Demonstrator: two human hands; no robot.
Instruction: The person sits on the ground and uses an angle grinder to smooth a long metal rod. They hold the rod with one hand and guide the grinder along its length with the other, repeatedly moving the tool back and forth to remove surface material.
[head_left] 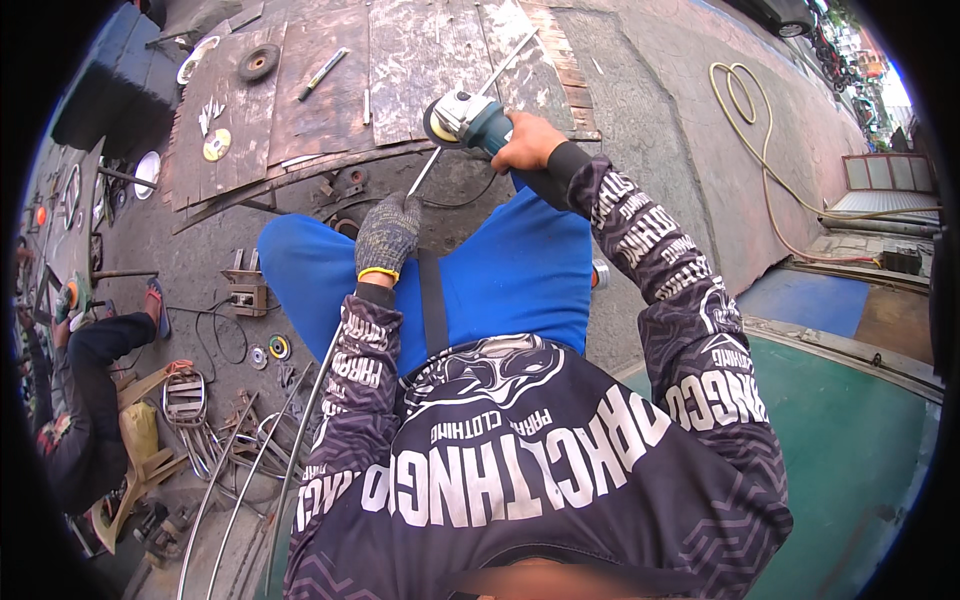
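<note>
My right hand (527, 142), bare, is wrapped round the teal body of an angle grinder (487, 125). The grinder's yellowish disc (438, 121) sits against or just above a thin metal rod (507, 62), which slants over the wooden table's edge; contact cannot be told. My left hand (387, 235), in a grey knit glove with a yellow cuff, is closed round the rod's near end, in front of my blue trousers. A long metal tube (308, 410) runs down beside my left forearm; whether it joins the rod is hidden.
On the worn plywood table (330, 125) lie a marker (323, 74), a small black wheel (259, 62) and a yellow disc (216, 145). Bent metal tubes and scrap (190, 400) lie at left, near another person (95, 400). A hose (765, 160) curls at right.
</note>
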